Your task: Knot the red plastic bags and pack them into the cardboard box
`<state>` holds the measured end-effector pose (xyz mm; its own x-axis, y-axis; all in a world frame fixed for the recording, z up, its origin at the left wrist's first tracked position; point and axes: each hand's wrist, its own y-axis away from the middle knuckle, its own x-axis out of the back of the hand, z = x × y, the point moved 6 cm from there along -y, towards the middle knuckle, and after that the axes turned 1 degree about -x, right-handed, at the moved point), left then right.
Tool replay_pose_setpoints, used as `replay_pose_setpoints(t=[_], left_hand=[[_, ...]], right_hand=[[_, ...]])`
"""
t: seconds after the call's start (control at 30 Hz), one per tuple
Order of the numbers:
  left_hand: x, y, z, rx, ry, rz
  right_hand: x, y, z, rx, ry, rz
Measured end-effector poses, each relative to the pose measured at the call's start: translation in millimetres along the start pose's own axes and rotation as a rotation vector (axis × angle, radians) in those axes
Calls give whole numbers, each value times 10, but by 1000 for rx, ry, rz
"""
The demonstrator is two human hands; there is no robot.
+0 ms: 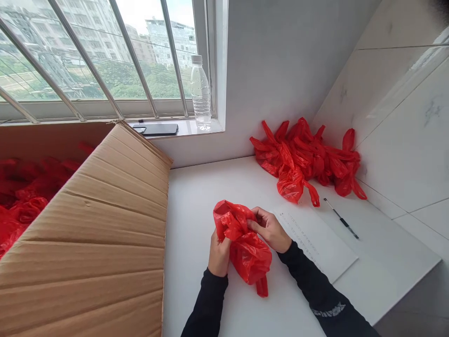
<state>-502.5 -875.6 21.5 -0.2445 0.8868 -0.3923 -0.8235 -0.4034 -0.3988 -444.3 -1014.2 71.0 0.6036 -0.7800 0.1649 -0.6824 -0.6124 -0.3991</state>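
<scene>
Between my two hands is a red plastic bag (250, 257), crumpled and bunched at its middle, with one handle loop hanging down at the lower right. My left hand (220, 252) is closed on the bag's left side, its thumb near the gathered part. From the right, my right hand (271, 229) pinches the bag near its neck with thumb and fingers. What the bag contains is hidden. Just right of my right hand lies a sheet of paper (315, 234) with handwritten lines, partly under my forearm.
A cardboard box (115, 210) stands at left, with several red bags (24, 210) inside. More tied red bags (308, 154) are heaped at the table's back right corner. A pen (341, 218) lies near the paper. The windowsill holds a clear bottle (201, 93) and a phone (157, 129).
</scene>
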Motion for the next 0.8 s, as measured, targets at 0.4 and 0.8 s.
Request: replay_pose_setpoints(t=[0.4,0.8], left_hand=[[-58,8,73,-10,-109,-62],[-60,36,18,90,-30,-30]], right_hand=[[21,-31,42,9,40,-30],[-46,-5,-33,19,-54,-24]])
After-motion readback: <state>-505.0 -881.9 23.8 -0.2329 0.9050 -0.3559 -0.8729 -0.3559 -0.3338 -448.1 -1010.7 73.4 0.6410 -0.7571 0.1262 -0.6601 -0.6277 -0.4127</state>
